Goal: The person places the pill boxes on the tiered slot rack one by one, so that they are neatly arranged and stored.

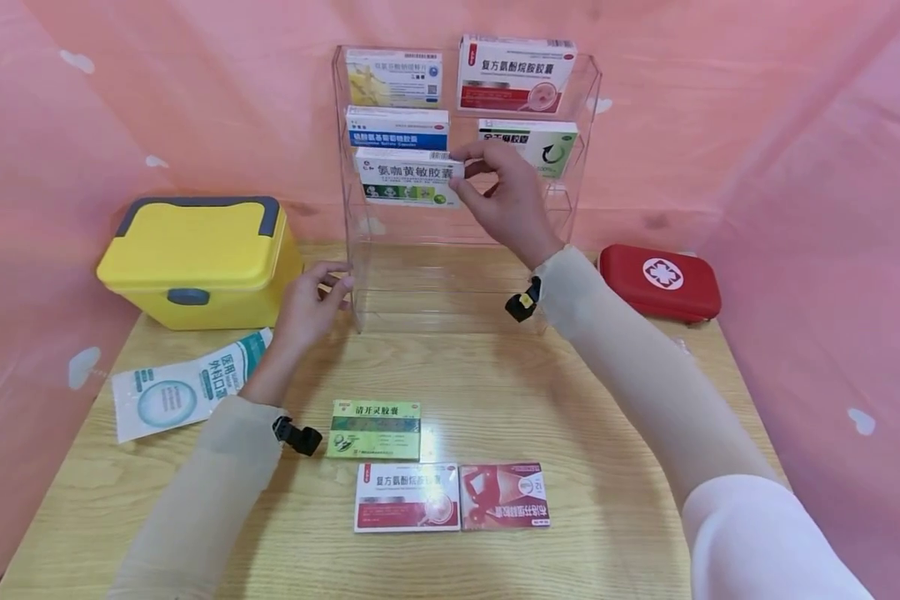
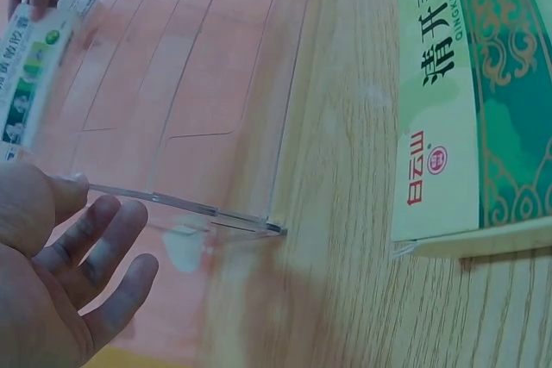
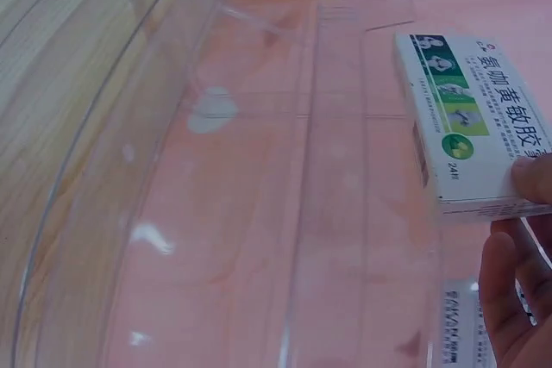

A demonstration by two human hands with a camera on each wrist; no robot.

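Observation:
My right hand (image 1: 506,196) pinches the right end of a white medicine box with a green picture strip (image 1: 405,182). The thumb lies on its front face, and the box is up at the left side of a clear tiered display rack (image 1: 420,321). In the right wrist view the same box (image 3: 470,118) tilts above a clear shelf. My left hand (image 1: 311,304) holds the rack's left side edge low down. In the left wrist view, the left hand's thumb (image 2: 65,196) and fingers lie on either side of that clear edge.
Upper tiers hold a yellow-white box (image 1: 397,79), red-white box (image 1: 513,79), blue-white box (image 1: 397,133) and green-white box (image 1: 558,150). Nearer lie a green box (image 1: 375,429), another red-white box (image 1: 407,498) and a pink box (image 1: 504,497). A yellow case (image 1: 195,250), mask packet (image 1: 168,400) and red pouch (image 1: 660,283) flank the rack.

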